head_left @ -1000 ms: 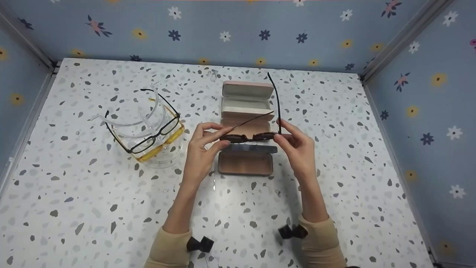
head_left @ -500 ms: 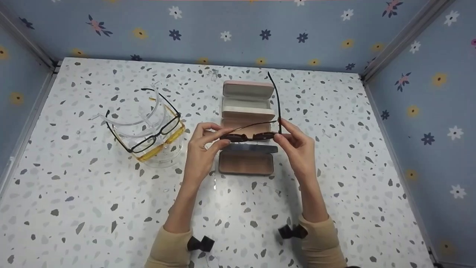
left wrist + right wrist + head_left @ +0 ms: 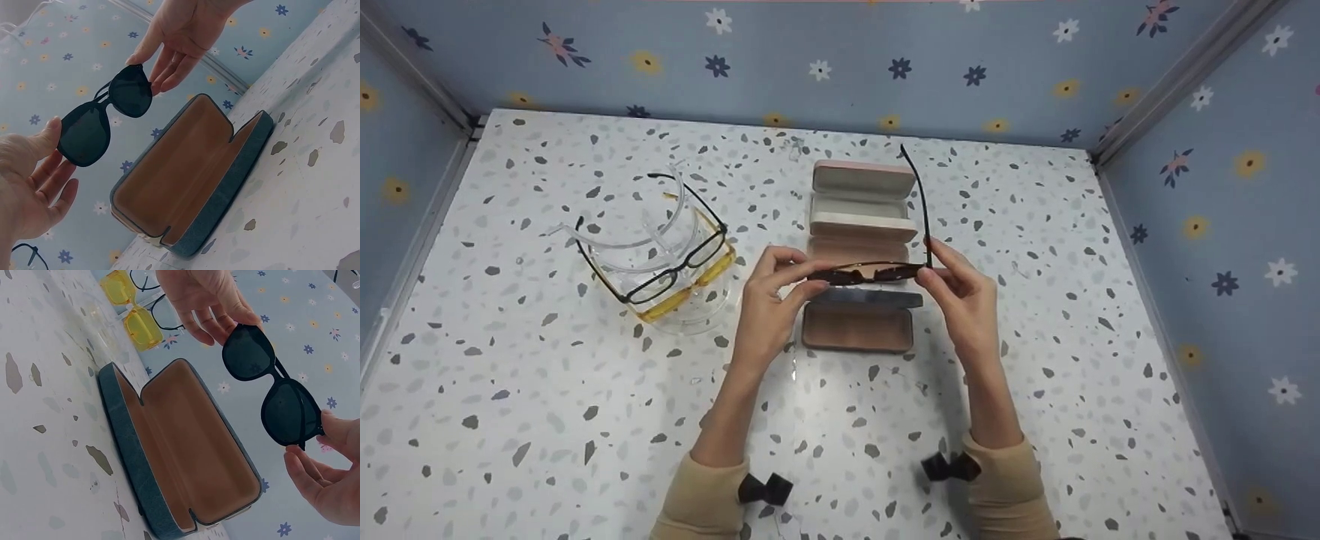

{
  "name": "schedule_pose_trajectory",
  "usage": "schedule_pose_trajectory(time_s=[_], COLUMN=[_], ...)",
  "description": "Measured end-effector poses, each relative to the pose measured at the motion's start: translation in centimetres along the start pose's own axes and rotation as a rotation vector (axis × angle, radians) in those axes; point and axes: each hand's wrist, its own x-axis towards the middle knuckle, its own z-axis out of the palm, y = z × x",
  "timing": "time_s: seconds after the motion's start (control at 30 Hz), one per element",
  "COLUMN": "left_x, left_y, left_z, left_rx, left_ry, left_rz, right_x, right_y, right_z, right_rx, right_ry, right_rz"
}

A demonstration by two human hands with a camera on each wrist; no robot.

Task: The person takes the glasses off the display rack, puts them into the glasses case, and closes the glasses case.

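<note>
While the sunglasses [image 3: 872, 273] were held up by both hands just above the open grey case [image 3: 857, 326], the left temple arm, seen angled out across the case a second earlier, was now folded flat along the dark lenses. The right temple arm [image 3: 919, 202] was left sticking out toward the far wall, unchanged. The frame's left end was pinched by the left hand [image 3: 769, 304] between thumb and fingertips, and the right end was pinched at the hinge by the right hand [image 3: 960, 300]. Hands were kept apart, one at each end. An open pink case [image 3: 861, 201] was seen behind, and stacked spare glasses [image 3: 667, 262] well off to the left on the speckled table [image 3: 547, 420]
</note>
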Motion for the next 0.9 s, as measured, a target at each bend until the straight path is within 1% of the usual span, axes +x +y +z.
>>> schedule_pose_trajectory(time_s=[0.27,0.4,0.57,0.77,0.9], left_x=[0.02,0.02,-0.01,0.04,0.05], left_y=[0.10,0.12,0.08,0.04,-0.01], left_z=[-0.02,0.05,0.15,0.12,0.05], left_rx=[0.010,-0.008,-0.036,-0.038,-0.022], left_ry=[0.005,0.024,0.054,0.074,0.087], left_rz=[-0.010,-0.013,-0.001,0.015,0.034], right_x=[-0.01,0.00,0.02,0.03,0.06], right_y=[0.03,0.06,0.12,0.13,0.14], right_z=[-0.06,-0.03,0.04,0.15,0.20], right_rx=[-0.013,0.008,0.037,0.045,0.040], right_ry=[-0.024,-0.034,-0.048,-0.051,-0.059], right_rz=[0.008,0.007,-0.005,-0.012,-0.023])
